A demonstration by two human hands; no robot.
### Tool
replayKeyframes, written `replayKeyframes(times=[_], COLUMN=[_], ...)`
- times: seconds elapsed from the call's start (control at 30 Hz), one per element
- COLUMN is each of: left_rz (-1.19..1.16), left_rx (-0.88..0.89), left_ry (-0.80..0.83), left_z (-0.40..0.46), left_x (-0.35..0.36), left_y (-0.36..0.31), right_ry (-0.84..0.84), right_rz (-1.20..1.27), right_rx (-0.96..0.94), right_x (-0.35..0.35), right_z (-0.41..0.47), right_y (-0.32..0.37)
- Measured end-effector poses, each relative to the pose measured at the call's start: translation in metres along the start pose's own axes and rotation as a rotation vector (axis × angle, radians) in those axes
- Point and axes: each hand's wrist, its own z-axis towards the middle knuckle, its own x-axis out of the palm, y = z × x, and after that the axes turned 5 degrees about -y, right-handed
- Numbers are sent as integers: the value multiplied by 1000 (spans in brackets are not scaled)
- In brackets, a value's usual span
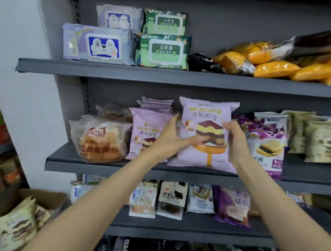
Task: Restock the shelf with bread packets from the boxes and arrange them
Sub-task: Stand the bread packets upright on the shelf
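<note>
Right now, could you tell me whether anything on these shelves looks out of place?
Yes: on the top shelf, the orange packets lie in a loose heap, while the wipes packs beside them stand neatly.

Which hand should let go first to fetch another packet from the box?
Left. The cardboard box sits low on the left, under the left hand; the right hand can steady the lilac mousse packet.

Both hands, left hand and right hand, grip an upright lilac bread packet on the middle shelf.

light: even, soft, indoor | shadows: dim under shelf boards | blur: orange packets smeared upper right | edges: wide-angle bending at frame borders
</note>
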Motion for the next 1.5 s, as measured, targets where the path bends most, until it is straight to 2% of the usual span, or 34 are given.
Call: replayKeyframes(times=[0.1, 0.23, 0.3, 0.37, 0.43, 0.47, 0.57, 0.63, 0.73, 0.77, 0.8, 0.87, 1.0, 1.4, 1.5], left_rz=[-65, -45, -60, -48, -33, -21, -39, 130, 980, 1165, 1251, 1329, 1439, 1374, 1374], left_rx=[38, 131, 132, 150, 148, 134, 72, 65, 147, 164, 160, 126, 148, 99, 104], left_ry=[112, -34, -69, -85, -112, -128, -85, 27, 94, 95, 107, 116, -35, -79, -87], left_z=[10, 20, 29, 39, 46, 49, 54, 57, 69, 74, 80, 90, 100, 112, 113], left_x=[31, 66, 80, 93, 104, 108, 113, 105, 84, 79, 77, 79, 83, 86, 87], left_y=[-5, -12, -13, -7, -3, -1, 9, 17, 35, 41, 45, 49, 55, 60, 63], right_ry=[-98, -121, -132, -100, 76, 160, 269, 296, 227, 206, 197, 202, 215, 251, 282], right_rz=[-134, -486, -835, -1341, -1697, -1759, -1691, -1692, -1810, -1845, -1873, -1924, -1989, -2046, -2050], right_rx=[-90, -142, -278, -440, -480, -444, -339, -351, -456, -485, -501, -521, -551, -383, -415], right_x=[-27, -66, -75, -78, -76, -76, -74, -74, -79, -81, -82, -82, -83, -92, -91], right_z=[7, 29, 37, 48, 59, 66, 80, 85, 93, 95, 97, 101, 107, 127, 125], right_y=[16, 41, 58, 73, 84, 87, 90, 88, 82, 78, 74, 66, 53, 26, 23])
